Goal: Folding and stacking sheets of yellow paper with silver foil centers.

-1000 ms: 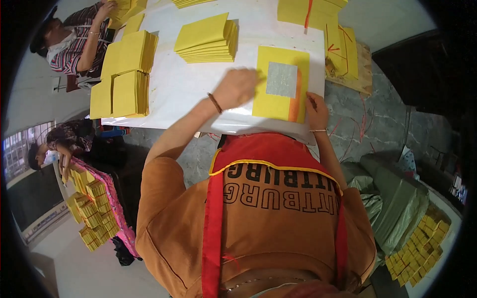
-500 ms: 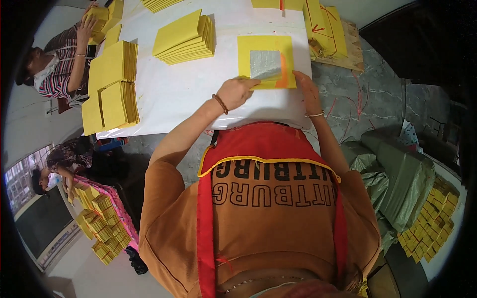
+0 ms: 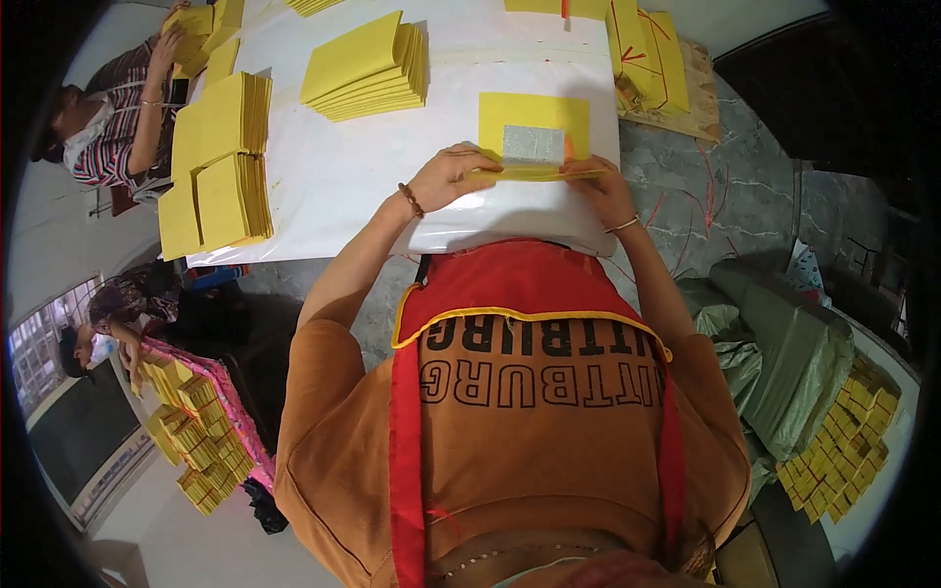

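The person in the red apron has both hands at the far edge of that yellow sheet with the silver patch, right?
Not quite: it is the near edge, the one closest to the body. The head view shows the left hand and right hand both there, on the yellow sheet with the silver patch.

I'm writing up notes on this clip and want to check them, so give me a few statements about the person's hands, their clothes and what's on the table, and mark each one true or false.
1. The left hand and right hand both touch the yellow sheet. True.
2. The person wears a blue apron. False: it is a red apron.
3. A silver-grey panel lies on the yellow sheet. True.
4. Every stack lies right of the yellow sheet. False: a folded yellow stack stands to its left.
5. An orange strip shows right of the silver-grey panel. True.
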`<state>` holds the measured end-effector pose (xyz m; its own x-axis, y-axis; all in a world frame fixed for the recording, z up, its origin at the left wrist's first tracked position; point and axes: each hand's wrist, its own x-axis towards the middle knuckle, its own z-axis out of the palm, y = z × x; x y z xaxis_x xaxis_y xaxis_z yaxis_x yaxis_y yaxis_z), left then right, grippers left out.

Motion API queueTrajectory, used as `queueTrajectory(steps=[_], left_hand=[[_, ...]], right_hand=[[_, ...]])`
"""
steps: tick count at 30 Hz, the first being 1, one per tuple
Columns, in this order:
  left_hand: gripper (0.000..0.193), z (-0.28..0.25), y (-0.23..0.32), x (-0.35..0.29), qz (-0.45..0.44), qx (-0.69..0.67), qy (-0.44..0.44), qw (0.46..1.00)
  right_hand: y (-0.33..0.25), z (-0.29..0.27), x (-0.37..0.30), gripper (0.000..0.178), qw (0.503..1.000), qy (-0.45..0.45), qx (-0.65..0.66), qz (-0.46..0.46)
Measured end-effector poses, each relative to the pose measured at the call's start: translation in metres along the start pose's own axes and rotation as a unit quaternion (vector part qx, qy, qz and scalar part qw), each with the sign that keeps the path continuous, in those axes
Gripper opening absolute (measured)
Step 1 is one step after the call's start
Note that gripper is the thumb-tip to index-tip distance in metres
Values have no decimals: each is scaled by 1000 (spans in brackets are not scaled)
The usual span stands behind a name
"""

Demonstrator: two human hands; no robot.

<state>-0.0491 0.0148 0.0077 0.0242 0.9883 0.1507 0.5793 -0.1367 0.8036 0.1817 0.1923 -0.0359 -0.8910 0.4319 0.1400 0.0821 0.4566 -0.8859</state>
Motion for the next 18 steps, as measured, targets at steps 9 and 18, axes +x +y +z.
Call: queueTrajectory(steps=[9, 18], left_hand=[[33, 31, 13, 2, -255, -17, 157, 954], [24, 37, -1, 22, -341, 101, 125, 926]], right_hand=[[-23, 21, -10, 35, 966, 128, 83, 207], [-29, 21, 4, 54, 962, 128, 32, 240]])
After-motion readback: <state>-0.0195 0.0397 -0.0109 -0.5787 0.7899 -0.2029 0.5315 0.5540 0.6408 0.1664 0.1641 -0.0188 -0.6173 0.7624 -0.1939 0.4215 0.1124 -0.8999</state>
